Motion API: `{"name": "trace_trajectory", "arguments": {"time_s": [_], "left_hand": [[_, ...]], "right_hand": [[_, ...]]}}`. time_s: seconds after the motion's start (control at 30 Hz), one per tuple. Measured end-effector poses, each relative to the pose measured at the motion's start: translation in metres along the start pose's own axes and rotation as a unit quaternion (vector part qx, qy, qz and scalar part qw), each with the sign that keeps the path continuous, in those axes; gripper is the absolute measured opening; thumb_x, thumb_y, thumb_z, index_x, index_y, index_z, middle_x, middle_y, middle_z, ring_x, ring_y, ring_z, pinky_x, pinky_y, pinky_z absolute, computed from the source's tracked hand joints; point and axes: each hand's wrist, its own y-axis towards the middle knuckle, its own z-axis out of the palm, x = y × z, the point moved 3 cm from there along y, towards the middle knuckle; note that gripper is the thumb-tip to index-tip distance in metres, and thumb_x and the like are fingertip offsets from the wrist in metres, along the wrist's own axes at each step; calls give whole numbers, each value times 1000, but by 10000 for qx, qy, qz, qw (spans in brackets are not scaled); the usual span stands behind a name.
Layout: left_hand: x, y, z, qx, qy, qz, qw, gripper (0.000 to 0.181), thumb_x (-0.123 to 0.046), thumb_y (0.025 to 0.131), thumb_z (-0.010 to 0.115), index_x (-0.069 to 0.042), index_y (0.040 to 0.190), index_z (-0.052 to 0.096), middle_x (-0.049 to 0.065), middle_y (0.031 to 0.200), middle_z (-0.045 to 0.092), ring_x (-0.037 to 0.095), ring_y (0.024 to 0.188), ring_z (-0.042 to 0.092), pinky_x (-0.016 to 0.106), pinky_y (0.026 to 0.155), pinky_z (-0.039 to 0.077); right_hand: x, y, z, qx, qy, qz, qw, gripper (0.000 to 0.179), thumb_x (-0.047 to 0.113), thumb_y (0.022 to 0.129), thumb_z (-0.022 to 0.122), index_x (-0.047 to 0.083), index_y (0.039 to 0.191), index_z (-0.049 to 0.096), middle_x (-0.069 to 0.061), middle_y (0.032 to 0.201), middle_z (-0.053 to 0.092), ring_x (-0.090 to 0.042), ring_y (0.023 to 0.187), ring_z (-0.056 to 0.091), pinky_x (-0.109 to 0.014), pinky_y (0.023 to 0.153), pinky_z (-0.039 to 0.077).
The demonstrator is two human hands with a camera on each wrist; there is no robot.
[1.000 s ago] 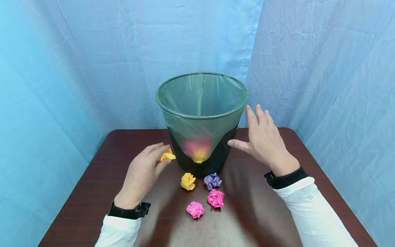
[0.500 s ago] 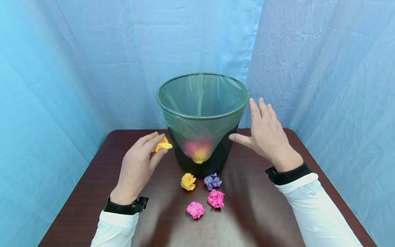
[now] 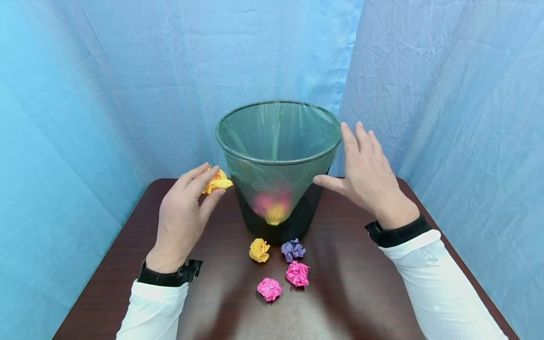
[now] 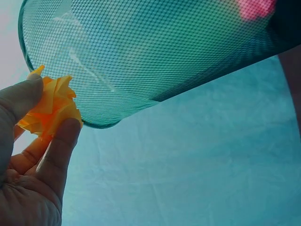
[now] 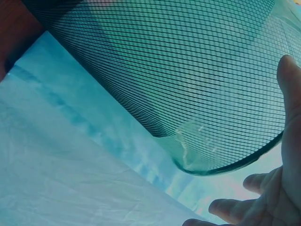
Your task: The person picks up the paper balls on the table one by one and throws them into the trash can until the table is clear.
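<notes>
A black mesh waste bin (image 3: 278, 156) lined with a clear green bag stands at the middle of the dark wooden table (image 3: 361, 293). My left hand (image 3: 182, 217) pinches a crumpled orange-yellow paper ball (image 3: 217, 182) just left of the bin, below its rim; the left wrist view shows the ball (image 4: 49, 106) held between thumb and fingers beside the mesh (image 4: 155, 52). My right hand (image 3: 361, 174) is open with straight fingers at the bin's right side, at or just off the wall. Pink and yellow paper balls lie inside the bin (image 3: 272, 205).
On the table in front of the bin lie a yellow ball (image 3: 259, 250), a purple ball (image 3: 292, 249) and two pink balls (image 3: 297, 273) (image 3: 269, 288). Blue cloth (image 3: 127, 71) hangs behind and on both sides.
My left hand has risen with the orange-yellow ball, from table level up beside the bin. My right hand has risen too and moved closer to the rim.
</notes>
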Motion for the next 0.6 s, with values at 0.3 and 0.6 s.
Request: {"name": "trace_trajectory", "arguments": {"time_s": [0.3,0.6], "left_hand": [[-5,18,-8,-243,51,146,9996,55,-26,80,77,-12,132,64,11,131,63,21,119,58,45,88,54],[-11,33,-14,-440,-26,227,9988,52,-25,82,76,-12,131,64,11,132,63,23,118,58,46,84,55]], "right_hand": [[9,7,-4,-38,-93,-136,9999,117,74,76,62,10,159,9,-30,158,16,-53,141,18,-64,111,23],[15,10,-5,26,-77,-237,9997,113,72,77,63,16,160,10,-29,159,14,-54,140,17,-68,108,24]]}}
